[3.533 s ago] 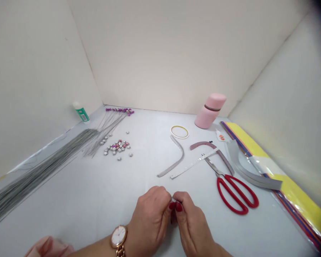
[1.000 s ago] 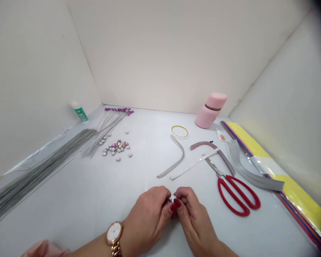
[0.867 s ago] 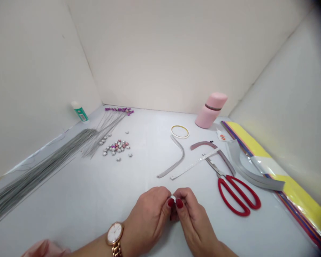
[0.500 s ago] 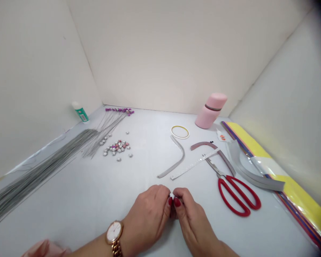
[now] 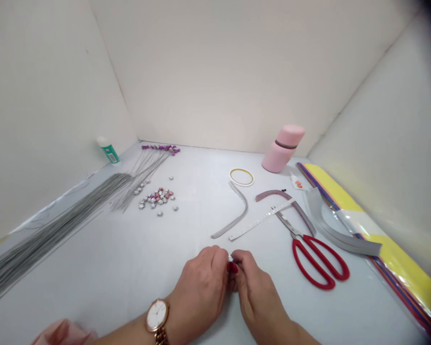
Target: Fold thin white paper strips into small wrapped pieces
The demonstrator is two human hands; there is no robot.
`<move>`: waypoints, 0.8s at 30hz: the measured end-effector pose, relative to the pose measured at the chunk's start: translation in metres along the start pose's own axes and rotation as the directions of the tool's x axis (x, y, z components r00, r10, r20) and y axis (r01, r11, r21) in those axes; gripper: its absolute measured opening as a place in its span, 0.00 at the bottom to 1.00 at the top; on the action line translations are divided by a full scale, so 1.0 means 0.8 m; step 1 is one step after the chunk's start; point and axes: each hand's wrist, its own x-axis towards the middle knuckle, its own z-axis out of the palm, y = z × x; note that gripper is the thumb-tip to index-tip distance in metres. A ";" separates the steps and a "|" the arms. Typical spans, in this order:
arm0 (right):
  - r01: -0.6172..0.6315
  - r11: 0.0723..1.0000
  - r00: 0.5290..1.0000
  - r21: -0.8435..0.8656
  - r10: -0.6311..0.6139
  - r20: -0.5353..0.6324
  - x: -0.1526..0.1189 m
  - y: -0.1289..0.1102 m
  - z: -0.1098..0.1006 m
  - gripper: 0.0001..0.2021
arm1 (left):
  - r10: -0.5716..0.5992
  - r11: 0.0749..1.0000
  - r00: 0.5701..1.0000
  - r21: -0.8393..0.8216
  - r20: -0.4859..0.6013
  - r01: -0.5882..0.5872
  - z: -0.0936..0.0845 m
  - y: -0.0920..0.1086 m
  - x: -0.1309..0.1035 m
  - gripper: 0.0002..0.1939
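My left hand [image 5: 203, 285], with a watch [image 5: 157, 315] on its wrist, is closed at the fingertips. My right hand [image 5: 260, 292] meets it, thumb and fingers pinched together. Between the fingertips shows a bit of a small silver paper star [image 5: 231, 258]; the fingers hide most of it. Beyond the hands lie a curved grey paper strip [image 5: 241, 211] and a white strip [image 5: 260, 220]. To the right are scissors with red handles [image 5: 321, 261], blades pointing away. A pile of small silver and pink paper stars [image 5: 158, 197] sits to the left.
A bundle of grey wires [image 5: 57, 230] runs along the left, near purple-tipped stems [image 5: 161, 149] and a glue stick [image 5: 108, 152]. A tape roll [image 5: 241, 177] and pink bottle [image 5: 283, 148] stand farther back. Wide grey strips [image 5: 339, 237] overlap yellow packaged sheets [image 5: 380, 244] at right.
My fingertips have shifted around the small silver star, and the red thumbnails now overlap more closely. More of its silver surface shows. The things on the table have stayed put.
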 end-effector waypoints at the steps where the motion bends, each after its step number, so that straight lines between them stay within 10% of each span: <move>1: -0.001 1.000 1.000 -0.030 0.001 -0.016 0.000 -0.001 0.001 0.08 | -0.013 1.000 1.000 0.013 -0.003 0.013 0.001 0.001 0.001 0.07; 24: -0.092 0.995 0.995 0.029 0.090 0.041 0.003 -0.002 -0.002 0.09 | -0.076 0.996 0.997 -0.052 0.024 0.077 -0.004 0.003 0.004 0.08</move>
